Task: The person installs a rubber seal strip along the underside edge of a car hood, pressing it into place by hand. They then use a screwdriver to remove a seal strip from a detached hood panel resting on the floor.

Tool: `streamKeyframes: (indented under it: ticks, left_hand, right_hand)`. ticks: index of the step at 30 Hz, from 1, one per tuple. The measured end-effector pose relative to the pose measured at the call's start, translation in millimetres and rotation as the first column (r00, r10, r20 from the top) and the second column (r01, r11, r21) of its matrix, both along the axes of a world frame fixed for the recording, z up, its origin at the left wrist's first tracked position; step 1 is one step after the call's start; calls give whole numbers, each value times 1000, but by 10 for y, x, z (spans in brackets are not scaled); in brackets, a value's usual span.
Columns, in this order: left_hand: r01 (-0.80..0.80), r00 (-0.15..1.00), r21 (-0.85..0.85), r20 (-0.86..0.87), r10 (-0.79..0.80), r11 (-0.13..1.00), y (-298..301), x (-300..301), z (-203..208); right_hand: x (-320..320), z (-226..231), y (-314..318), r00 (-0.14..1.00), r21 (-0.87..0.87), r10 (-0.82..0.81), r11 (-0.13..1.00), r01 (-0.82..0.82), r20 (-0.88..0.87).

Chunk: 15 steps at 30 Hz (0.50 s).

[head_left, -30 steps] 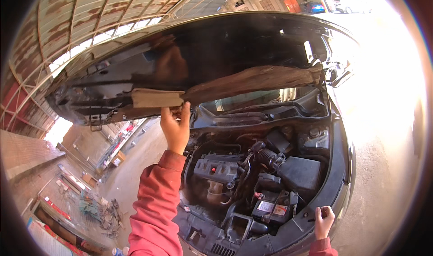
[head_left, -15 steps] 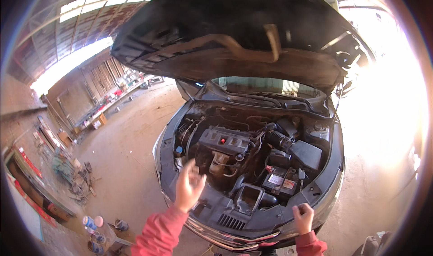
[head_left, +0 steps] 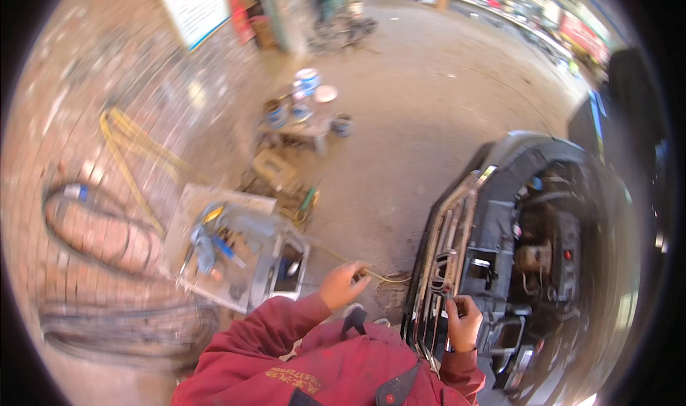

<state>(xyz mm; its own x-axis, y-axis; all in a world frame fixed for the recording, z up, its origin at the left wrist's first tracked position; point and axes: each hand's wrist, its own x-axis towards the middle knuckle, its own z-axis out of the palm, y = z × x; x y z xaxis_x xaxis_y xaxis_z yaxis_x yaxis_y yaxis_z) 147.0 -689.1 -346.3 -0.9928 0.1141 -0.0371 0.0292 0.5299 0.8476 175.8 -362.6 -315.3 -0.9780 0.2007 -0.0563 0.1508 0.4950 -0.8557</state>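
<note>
My left hand (head_left: 344, 284) is held in front of my body, its fingers loosely bent and parted from the thumb, with nothing visible in it. It is nearest to the grey tool stand (head_left: 239, 291), whose top carries blue-handled tools (head_left: 205, 252) and loose small pieces, blurred. Fingers curled in, my right hand (head_left: 464, 325) hovers over the front edge of the dark car (head_left: 493, 220), beside the chrome grille (head_left: 444, 263). No object shows in that hand. The engine (head_left: 566, 256), with a red spot on top, lies uncovered in the bay to the right.
A small low table (head_left: 304, 129) with cans and tubs stands farther off. A yellow hose (head_left: 128, 170) hangs by the brick wall at left, above coiled dark cables (head_left: 121, 334). Another thin hose (head_left: 386, 279) crosses the floor towards the car. A long workbench (head_left: 493, 9) runs along the back.
My view has swung left and down, so the car has shifted to the right and the tool stand has come in. My left hand has drawn back from over the engine bay.
</note>
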Motion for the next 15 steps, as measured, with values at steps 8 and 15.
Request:
streamKeyframes:
  ticks: [8, 15]
  left_hand:
    - [-363, 929, -67, -104, 355, 929, -462, 520, -129]
    - [-726, 672, -434, -285, 684, 533, -1927, 717, -199]
  right_hand:
    - [-616, -128, -630, 930, 8, 367, 930, -367, -26]
    - [-842, 35, -899, 878, 62, 474, 876, -478, 72]
